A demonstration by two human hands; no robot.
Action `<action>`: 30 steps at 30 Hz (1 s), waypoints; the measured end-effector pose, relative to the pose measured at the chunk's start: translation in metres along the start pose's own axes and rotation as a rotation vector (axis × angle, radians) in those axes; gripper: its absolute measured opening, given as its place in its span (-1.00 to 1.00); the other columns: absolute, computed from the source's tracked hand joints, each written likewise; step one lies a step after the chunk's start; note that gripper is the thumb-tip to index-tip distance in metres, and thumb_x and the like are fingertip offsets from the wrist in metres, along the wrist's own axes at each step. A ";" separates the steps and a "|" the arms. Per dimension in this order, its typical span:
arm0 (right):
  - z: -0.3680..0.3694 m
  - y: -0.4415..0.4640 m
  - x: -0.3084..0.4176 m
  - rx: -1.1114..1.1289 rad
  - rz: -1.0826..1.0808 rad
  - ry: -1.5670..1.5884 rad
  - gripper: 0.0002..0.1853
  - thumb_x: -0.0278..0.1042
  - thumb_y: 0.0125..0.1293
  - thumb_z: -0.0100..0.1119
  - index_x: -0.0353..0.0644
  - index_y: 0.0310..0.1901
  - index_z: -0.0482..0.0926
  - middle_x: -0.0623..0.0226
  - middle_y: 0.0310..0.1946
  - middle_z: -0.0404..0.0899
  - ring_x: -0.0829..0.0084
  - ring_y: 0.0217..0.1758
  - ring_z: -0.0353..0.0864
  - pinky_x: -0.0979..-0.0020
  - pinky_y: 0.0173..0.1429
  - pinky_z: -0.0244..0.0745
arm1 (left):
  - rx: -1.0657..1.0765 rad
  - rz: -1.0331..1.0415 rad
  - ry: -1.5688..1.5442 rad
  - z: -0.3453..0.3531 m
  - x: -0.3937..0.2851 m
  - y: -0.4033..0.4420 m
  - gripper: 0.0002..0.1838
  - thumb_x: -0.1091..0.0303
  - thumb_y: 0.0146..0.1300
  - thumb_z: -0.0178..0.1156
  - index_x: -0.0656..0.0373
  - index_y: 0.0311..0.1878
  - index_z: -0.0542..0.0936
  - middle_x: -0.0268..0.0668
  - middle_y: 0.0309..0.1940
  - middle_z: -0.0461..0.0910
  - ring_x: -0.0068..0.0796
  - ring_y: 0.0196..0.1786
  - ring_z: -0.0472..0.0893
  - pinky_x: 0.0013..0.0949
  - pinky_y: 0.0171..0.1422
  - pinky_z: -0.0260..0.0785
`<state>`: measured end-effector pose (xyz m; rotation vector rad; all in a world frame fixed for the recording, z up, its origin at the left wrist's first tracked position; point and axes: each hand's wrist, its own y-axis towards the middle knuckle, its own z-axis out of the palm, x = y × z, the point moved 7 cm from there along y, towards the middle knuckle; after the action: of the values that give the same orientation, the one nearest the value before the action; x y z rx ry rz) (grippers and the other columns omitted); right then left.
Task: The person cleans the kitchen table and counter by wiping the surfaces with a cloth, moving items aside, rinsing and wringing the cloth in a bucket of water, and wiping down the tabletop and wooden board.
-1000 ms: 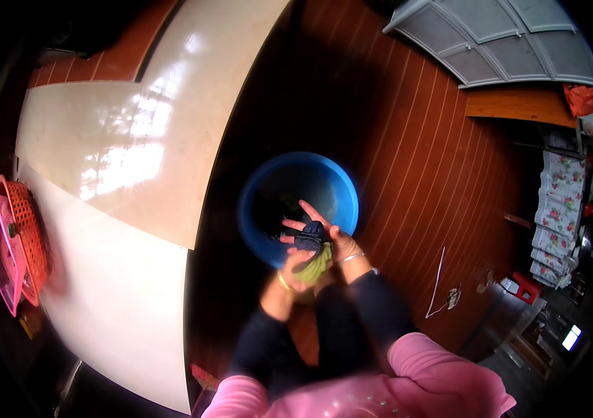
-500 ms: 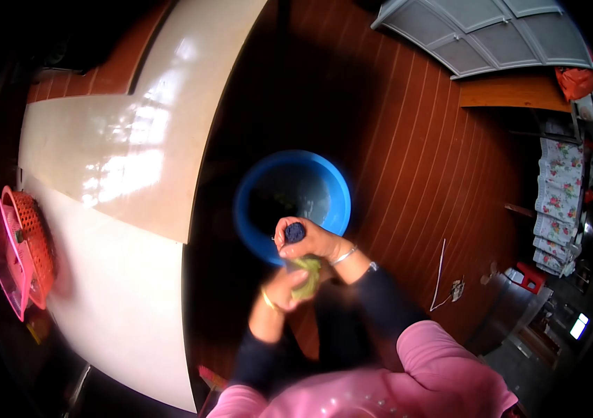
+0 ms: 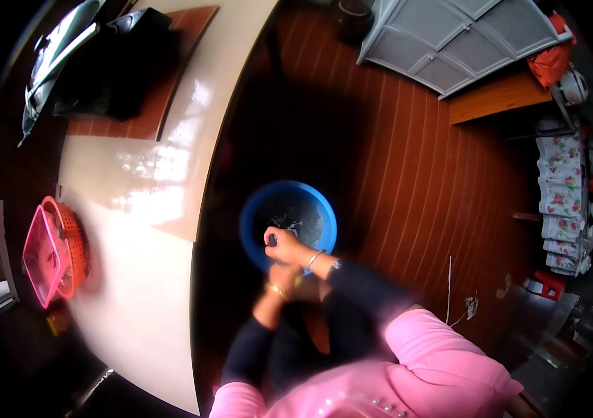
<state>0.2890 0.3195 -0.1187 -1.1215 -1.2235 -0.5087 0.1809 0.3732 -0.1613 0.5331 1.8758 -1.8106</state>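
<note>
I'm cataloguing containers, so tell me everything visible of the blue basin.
The blue basin is round, open-topped and apparently plastic. It seems to stand upright on the red-brown floor, beside the pale surface. Inside is what looks like greyish liquid with whitish streaks; its left part is too dark to read. The right hand and left hand hide part of its near side; whether they touch it is unclear.

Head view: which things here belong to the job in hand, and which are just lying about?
In the job, it seems:
- blue basin
- dark bundle, probably cloth, in the right hand
- left hand, close by, its grip unclear

Just about:
- pink basket
- orange basket
- red bag
- grey cabinet
</note>
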 end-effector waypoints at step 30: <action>-0.305 -0.120 0.042 -0.187 0.353 0.328 -0.36 0.11 0.38 0.01 -0.38 0.17 0.29 -0.05 0.10 0.42 -0.02 -0.05 0.59 -0.04 -0.16 0.64 | -0.127 0.507 -0.178 0.130 -0.136 -0.010 -0.62 -0.04 0.35 0.09 0.05 0.00 0.50 -0.34 -0.19 0.59 -0.41 -0.28 0.61 -0.21 -0.35 0.50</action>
<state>0.3488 0.0119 -0.0124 -1.3200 -0.6856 -0.5175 0.2949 0.2491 -0.0757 0.7010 1.5474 -1.3508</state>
